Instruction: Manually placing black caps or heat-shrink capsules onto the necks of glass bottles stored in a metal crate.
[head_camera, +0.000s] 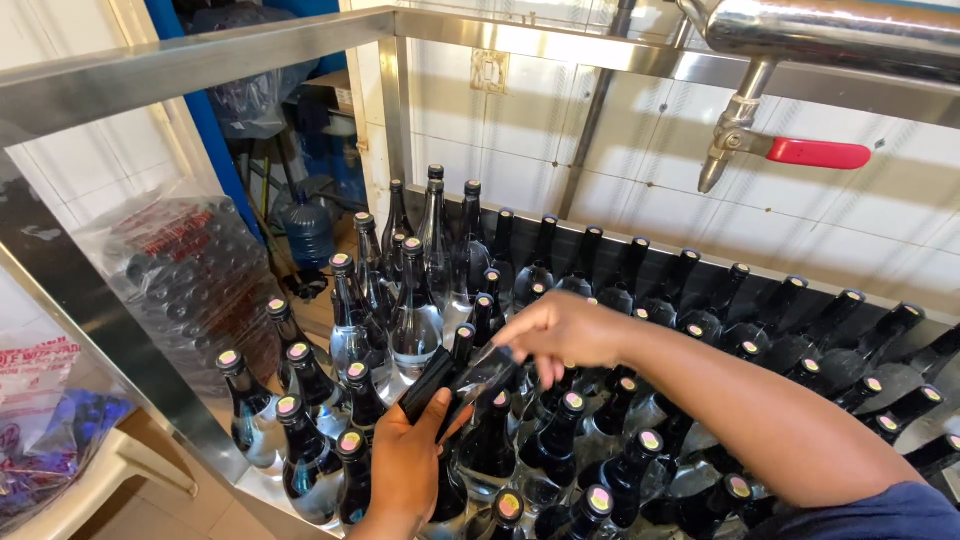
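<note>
A small black sleeve is gripped in the left hand, low in the middle of the view, with the fingers curled closed around its lower part and the thumb pressed along its side. The sleeve is held tilted, its upper end pointing up and to the right, above the bottle tops. A clear film is seen at that upper end, and it is pinched there by the right hand, whose fingertips are drawn together on it while the rest of the fingers are bent downward. The right forearm is stretched in from the lower right corner, across the rows of bottles.

Both hands are held over a dense crowd of dark glass bottles standing upright on a steel bench. An exact count cannot be made, since many are hidden behind the arm and behind each other; well over forty necks can be made out. Pale round caps are carried by most of them. A few clear bottles are grouped at the back left.

One tap with a single red handle is mounted on a steel pipe at the upper right. One wrapped pack of bottles is stacked to the left, beyond the bench frame.
</note>
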